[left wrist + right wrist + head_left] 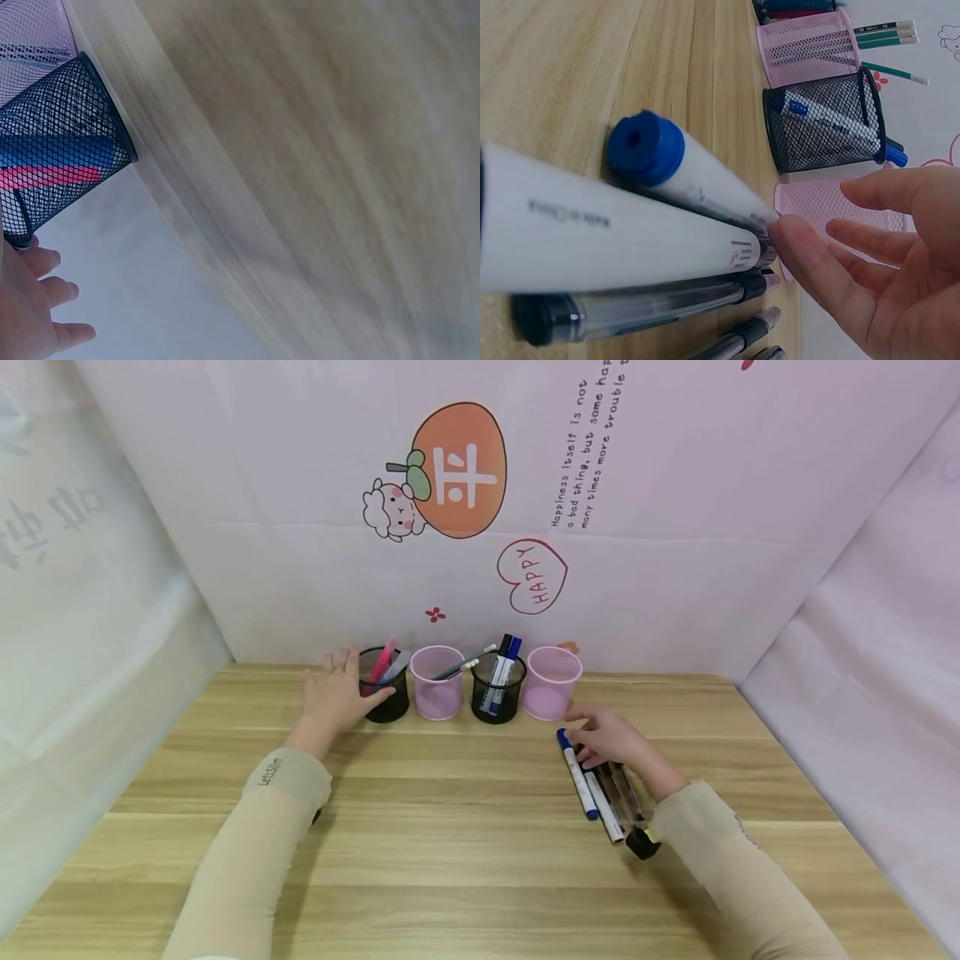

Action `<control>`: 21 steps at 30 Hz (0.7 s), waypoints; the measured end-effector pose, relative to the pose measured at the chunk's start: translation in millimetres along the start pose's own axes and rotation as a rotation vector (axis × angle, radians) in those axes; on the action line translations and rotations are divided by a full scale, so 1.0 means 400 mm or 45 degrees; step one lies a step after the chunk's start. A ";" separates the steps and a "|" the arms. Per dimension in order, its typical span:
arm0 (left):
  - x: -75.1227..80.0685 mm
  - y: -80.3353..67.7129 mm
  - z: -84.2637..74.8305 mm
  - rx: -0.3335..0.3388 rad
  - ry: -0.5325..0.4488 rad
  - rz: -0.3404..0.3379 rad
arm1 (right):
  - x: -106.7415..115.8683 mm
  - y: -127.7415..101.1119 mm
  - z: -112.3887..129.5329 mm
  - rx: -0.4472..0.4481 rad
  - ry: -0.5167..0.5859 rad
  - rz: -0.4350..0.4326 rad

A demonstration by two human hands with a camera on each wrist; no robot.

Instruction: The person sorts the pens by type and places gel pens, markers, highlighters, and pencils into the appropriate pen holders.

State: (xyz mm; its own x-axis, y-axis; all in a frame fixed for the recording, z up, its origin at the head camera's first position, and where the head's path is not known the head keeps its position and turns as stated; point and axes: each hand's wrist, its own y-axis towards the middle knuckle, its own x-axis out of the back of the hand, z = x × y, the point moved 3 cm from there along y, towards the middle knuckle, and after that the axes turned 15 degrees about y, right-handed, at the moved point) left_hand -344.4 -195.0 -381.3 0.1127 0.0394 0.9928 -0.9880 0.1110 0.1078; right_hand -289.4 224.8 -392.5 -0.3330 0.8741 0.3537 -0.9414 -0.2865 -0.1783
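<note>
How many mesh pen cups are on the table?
4, in one row along the back of the table. From left to right: first black cup, beside the left hand; first pink cup; second black cup; second pink cup.

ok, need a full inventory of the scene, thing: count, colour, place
Table: 1, wood-brown, under everything
Sheeting: 3 sides, whitish, back, left and right
Prints: several, orange, red, black, on back sheeting
Black mesh cups: 2, black, first and third from left
Pink mesh cups: 2, pink, second and fourth
Cup pens: at least 2, pink and bluish, first cup
Pencils: at least 3, green and dark, second cup
Cup markers: 2, white with black/blue caps, third cup
Loose markers: 2, white, table right
Loose pens: at least 2, clear/black, beside them
Sleeves: 2, beige, both arms
Left hand: 1, at first cup
Right hand: 1, at loose markers
</note>
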 end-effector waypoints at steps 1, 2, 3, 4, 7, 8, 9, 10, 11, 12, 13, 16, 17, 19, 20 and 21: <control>0.000 0.000 0.000 0.000 0.000 0.000 | 0.000 0.000 -0.001 -0.008 -0.003 0.003; 0.000 0.000 0.000 0.000 -0.001 0.001 | 0.000 0.001 -0.002 -0.012 -0.007 0.003; 0.000 0.000 0.000 0.000 -0.002 0.000 | -0.001 0.002 -0.003 -0.016 -0.013 0.003; 0.000 -0.001 -0.001 0.000 -0.004 0.002 | -0.001 0.003 -0.003 -0.023 -0.016 0.002; 0.002 -0.001 -0.001 0.002 -0.012 0.008 | -0.004 0.005 -0.002 -0.024 -0.043 0.011; 0.002 -0.001 -0.001 0.002 -0.014 0.009 | -0.005 0.006 -0.002 -0.027 -0.049 0.013; 0.003 -0.002 -0.001 0.003 -0.014 0.010 | -0.007 0.007 -0.001 -0.028 -0.056 0.019; 0.003 -0.001 -0.002 0.003 -0.014 0.011 | -0.009 0.008 0.001 -0.025 -0.065 0.029; 0.004 -0.001 -0.002 0.003 -0.012 0.011 | -0.011 0.009 0.002 -0.020 -0.075 0.039; 0.004 -0.001 -0.002 0.003 -0.012 0.012 | -0.013 0.011 0.003 -0.020 -0.082 0.041; 0.004 -0.001 -0.002 0.003 -0.012 0.011 | -0.016 0.013 0.004 -0.016 -0.092 0.048; 0.004 -0.002 -0.001 0.002 -0.002 0.010 | -0.024 0.019 0.007 -0.015 -0.113 0.062; 0.003 -0.002 -0.001 0.002 0.001 0.010 | -0.028 0.021 0.008 -0.018 -0.122 0.065; 0.003 -0.002 0.000 0.002 0.008 0.010 | -0.036 0.024 0.009 -0.028 -0.135 0.073; 0.002 -0.002 0.000 0.001 0.011 0.011 | -0.041 0.026 0.011 -0.033 -0.141 0.078; 0.002 -0.002 0.001 0.001 0.010 0.012 | -0.045 0.027 0.012 -0.034 -0.153 0.085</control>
State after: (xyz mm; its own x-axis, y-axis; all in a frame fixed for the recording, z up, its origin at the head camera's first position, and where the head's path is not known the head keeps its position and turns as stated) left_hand -343.6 -195.3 -380.6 0.1040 0.0486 0.9934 -0.9891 0.1097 0.0982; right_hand -293.8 204.1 -396.4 -0.4005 0.7997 0.4472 -0.9156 -0.3305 -0.2291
